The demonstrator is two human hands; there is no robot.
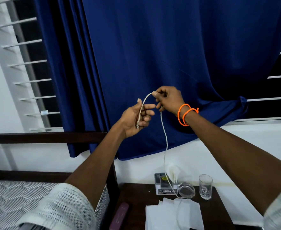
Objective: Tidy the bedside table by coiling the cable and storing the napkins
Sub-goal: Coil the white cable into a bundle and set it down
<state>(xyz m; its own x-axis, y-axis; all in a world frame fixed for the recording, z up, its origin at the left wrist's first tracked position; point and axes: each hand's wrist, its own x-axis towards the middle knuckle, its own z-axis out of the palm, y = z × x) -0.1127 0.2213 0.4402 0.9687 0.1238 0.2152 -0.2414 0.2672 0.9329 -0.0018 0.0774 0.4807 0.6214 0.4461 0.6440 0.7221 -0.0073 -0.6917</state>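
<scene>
Both hands are raised in front of the blue curtain, well above the bedside table (136, 195). My left hand (134, 119) holds the plug end of a white cable (166, 138) in its palm, fingers curled round it. My right hand (168, 99), with orange bands at the wrist, pinches the cable a short way along, forming a small arch between the hands. From the right hand the cable hangs straight down to the table. Several white napkins (172, 214) lie spread on the table's front. A napkin holder (163, 184) with folded napkins stands at the back.
A glass ashtray (186, 190) and a clear drinking glass (205, 186) stand at the table's back right. A maroon case (119, 216) lies at its left edge. The bed (20, 196) with a dark wooden frame is to the left. The blue curtain (169, 55) covers the window.
</scene>
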